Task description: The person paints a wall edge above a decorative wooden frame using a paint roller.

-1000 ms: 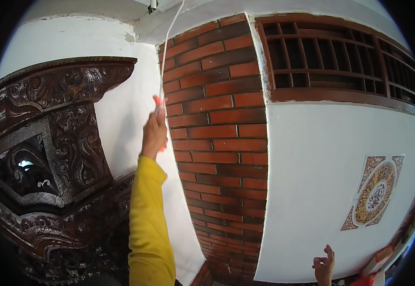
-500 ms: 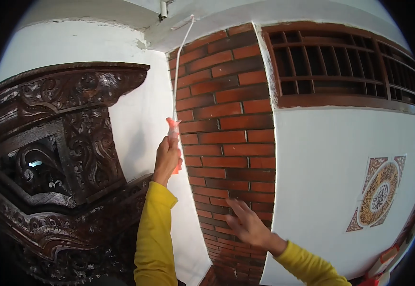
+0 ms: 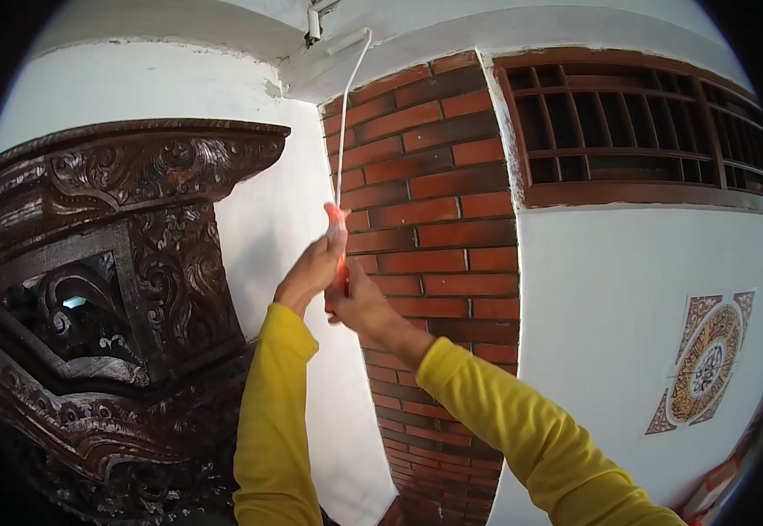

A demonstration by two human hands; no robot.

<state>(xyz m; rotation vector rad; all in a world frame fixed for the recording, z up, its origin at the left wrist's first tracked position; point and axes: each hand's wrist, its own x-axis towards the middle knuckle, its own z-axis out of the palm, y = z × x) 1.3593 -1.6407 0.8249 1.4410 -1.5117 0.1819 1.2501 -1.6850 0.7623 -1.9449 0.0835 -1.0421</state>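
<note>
A paint roller with an orange handle (image 3: 336,216) and a long, thin white rod (image 3: 343,131) stretches upward in front of me. Its rod bends at the top, where a small white roller head (image 3: 347,42) lies against the white beam. My left hand (image 3: 311,267) is closed around the upper part of the handle. Lower down, my right hand (image 3: 362,302) grips the same handle, its fingers touching the bottom part. Both hands cover much of the handle.
Dark carved wooden furniture (image 3: 180,162) juts out at left, close to my left arm. A brick wall panel (image 3: 451,210) stands ahead. To the right are a wooden vent grille (image 3: 618,123) and a round patterned wall decoration (image 3: 707,368). A pipe end (image 3: 314,24) hangs above.
My right hand has moved up and left from open air onto the lower handle. My left hand keeps its grip. The whole view has shifted slightly.
</note>
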